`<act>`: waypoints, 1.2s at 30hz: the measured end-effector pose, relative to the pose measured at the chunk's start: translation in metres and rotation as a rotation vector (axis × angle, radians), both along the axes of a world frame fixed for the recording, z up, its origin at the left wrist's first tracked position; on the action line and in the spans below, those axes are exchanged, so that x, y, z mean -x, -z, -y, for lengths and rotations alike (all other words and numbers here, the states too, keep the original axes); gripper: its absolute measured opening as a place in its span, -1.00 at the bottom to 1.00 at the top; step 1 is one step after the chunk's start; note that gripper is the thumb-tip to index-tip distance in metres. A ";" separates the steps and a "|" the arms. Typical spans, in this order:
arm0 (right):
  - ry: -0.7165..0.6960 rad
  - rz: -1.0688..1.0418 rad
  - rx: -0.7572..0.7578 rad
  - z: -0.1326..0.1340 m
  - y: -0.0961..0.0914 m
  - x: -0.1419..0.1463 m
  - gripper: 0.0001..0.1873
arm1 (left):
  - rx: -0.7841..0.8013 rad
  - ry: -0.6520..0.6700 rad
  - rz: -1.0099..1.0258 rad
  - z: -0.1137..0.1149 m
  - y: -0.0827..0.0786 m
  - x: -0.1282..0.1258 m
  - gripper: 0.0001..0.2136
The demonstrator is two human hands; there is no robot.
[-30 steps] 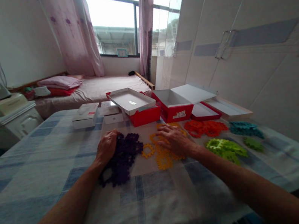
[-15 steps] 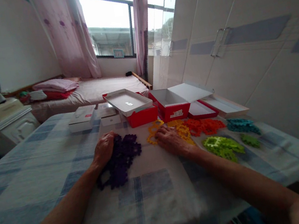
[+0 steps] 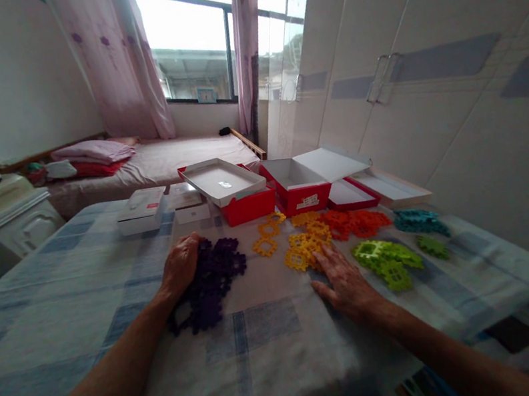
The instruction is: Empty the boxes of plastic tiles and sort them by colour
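My left hand (image 3: 181, 264) rests at the left edge of a pile of dark purple interlocking plastic pieces (image 3: 219, 273). Its fingers are curled together against the pile, with the tips partly hidden. My right hand (image 3: 344, 279) is open, thumb apart, its fingertips touching the near edge of a heap of yellow interlocking pieces (image 3: 309, 239). Between the two hands, farther back, several loose yellow pieces (image 3: 265, 246) lie in a line. Orange pieces (image 3: 357, 221) adjoin the yellow heap. To the right lie lime-green pieces (image 3: 389, 261), a small darker green group (image 3: 432, 247) and teal pieces (image 3: 419, 221).
White boxes (image 3: 142, 212) stand at the back left of the cloth-covered table (image 3: 79, 276). Beside them are a red box with a tilted lid (image 3: 222, 181) and an open red box (image 3: 302, 198). Shallow trays (image 3: 397, 186) lie farther right. Beyond are a bed (image 3: 171, 156) and wardrobe doors.
My right hand has left the loose yellow pieces and moved right and nearer to me, onto the yellow heap's near edge. The left hand stays by the purple pile. The view has shifted slightly.
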State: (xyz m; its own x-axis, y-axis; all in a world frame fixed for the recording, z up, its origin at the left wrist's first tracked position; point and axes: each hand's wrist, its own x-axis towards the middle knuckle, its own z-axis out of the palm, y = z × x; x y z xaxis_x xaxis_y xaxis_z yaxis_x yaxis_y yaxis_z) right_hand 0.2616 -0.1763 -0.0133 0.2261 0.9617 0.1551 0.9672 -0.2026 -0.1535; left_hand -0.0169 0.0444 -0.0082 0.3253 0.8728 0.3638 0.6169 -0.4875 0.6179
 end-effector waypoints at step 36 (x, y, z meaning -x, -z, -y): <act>-0.139 -0.074 -0.092 -0.058 0.012 -0.016 -0.21 | 0.106 -0.012 -0.021 0.123 0.015 -0.031 -0.39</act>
